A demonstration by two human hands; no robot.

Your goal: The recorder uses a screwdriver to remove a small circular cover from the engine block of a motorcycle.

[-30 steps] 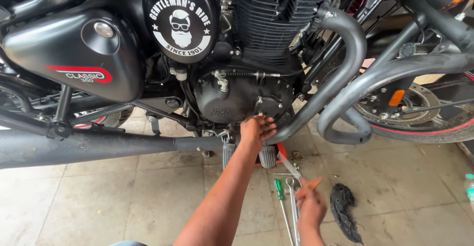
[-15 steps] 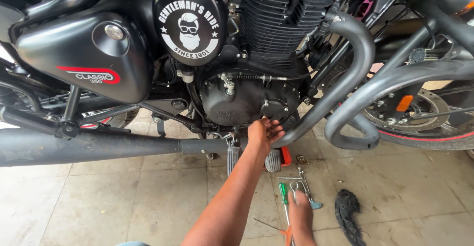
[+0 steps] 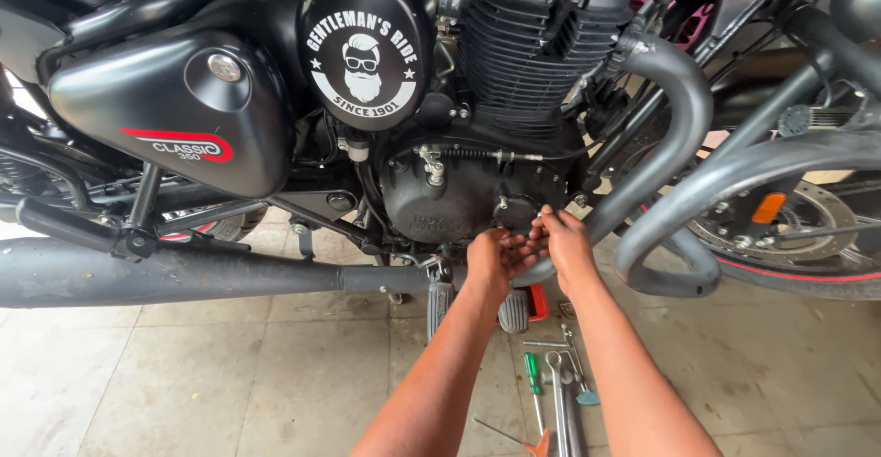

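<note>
Both hands are seen raised to the lower right side of the black engine case (image 3: 459, 202) of the motorcycle. The left hand (image 3: 498, 260) is pressed up against the underside of the case, fingers curled; whether anything is pinched in it cannot be told, since the fingertips are hidden against the metal. The right hand (image 3: 562, 241) is set just beside it, touching it, fingers bent toward the same spot by the small round cover (image 3: 517, 211) at the case's edge; its grip cannot be told either.

Just right of the hands, the grey exhaust pipe (image 3: 674, 117) is seen curving down past the finned cylinder (image 3: 523, 53). Beneath the wrists, a ribbed foot peg (image 3: 440, 303) is found, with a second rubber pedal (image 3: 514, 310) just to its right. On the tiled floor (image 3: 184, 393), near and between the two forearms, a green-handled screwdriver (image 3: 531, 373) and a steel spanner (image 3: 556, 393) are laid side by side. To the left, the long silencer (image 3: 165, 273) is run along the bike, below the black side panel (image 3: 174, 108) and the round black cover (image 3: 364, 44). At far right, a wheel with brake disc (image 3: 808, 228) is shown.
</note>
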